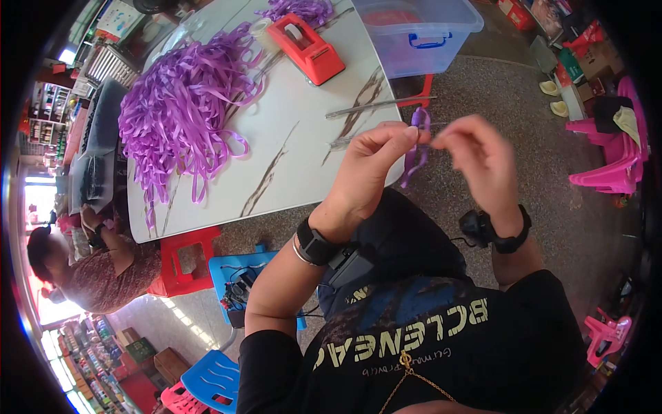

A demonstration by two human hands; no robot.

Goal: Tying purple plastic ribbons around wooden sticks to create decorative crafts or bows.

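Beyond the table's right corner, my left hand [376, 155] pinches a small bunch of purple ribbon [418, 119] between thumb and fingers. Part of the ribbon stands up above the fingertips, and loose ends hang below them. Close by on the right is my right hand [479, 155], blurred, its thumb and fingertips drawn together. A thin strand seems to run from the bunch toward it, but what those fingers hold is too small to make out. A large heap of purple ribbons [186, 103] lies on the white marbled table [276, 186].
On the table stand a red tape dispenser [307, 52], thin metal rods [372, 107] and a smaller ribbon pile [296, 10]. A clear plastic bin [420, 41] is beyond the right edge. Another person [103, 269] sits at left, near red and blue stools [183, 259]. Pink chairs [614, 152] stand right.
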